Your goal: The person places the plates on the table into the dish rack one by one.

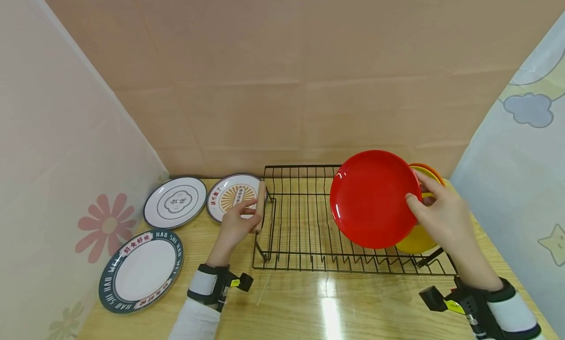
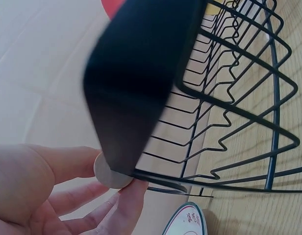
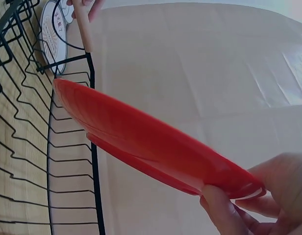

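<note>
The black rack's (image 1: 318, 253) wire slots are lying exposed between the left hand (image 1: 238, 223), which is gripping the wooden handle (image 1: 262, 197) at one end, and the red plate (image 1: 375, 197). Glossy and round, the plate is tilting above the rack, the right hand (image 1: 445, 216) pinching its rim.

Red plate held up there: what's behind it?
The head view shows part of a yellow plate, an orange rim and the black rack. Whatever lies directly behind the red plate and right hand is covered.
</note>
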A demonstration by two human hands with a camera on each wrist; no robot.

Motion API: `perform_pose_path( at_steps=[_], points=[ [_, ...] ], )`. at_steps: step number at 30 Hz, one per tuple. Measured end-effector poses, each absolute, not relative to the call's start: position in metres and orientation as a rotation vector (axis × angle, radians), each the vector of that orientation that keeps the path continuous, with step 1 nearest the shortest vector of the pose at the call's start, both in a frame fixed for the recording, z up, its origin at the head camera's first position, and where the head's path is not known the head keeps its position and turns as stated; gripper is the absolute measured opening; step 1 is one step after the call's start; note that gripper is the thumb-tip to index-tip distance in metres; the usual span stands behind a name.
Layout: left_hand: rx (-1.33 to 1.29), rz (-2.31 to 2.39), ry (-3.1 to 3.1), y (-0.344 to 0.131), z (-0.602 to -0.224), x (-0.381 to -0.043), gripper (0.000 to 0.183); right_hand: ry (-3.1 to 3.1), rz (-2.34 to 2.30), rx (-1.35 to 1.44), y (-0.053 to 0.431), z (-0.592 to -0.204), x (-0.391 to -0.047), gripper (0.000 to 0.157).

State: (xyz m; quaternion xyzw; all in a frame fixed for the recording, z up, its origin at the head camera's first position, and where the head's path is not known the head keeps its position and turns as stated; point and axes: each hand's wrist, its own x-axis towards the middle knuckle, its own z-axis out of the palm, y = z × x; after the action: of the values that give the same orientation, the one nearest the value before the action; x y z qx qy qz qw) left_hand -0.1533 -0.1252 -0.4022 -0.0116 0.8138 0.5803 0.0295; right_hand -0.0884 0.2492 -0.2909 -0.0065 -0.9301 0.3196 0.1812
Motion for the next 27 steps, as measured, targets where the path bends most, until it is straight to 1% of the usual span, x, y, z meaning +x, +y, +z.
perform_pose_path(
  at_steps=[12,22,27],
  points=[
    [-0.047,1.812,2.484,-0.125,-0.402,-0.153,0.044,-2.606,0.675,0.046,0.257,-0.275,-0.094,0.045],
    [-0.045,1.809,2.495,-0.125,-0.402,-0.152,0.044,-2.599,0.510,0.113,0.263,-0.271,-0.097,0.041],
    [-0.047,1.806,2.492,-0.125,-0.403,-0.152,0.044,-2.550,0.431,0.158,0.267,-0.273,-0.101,0.036]
  ],
)
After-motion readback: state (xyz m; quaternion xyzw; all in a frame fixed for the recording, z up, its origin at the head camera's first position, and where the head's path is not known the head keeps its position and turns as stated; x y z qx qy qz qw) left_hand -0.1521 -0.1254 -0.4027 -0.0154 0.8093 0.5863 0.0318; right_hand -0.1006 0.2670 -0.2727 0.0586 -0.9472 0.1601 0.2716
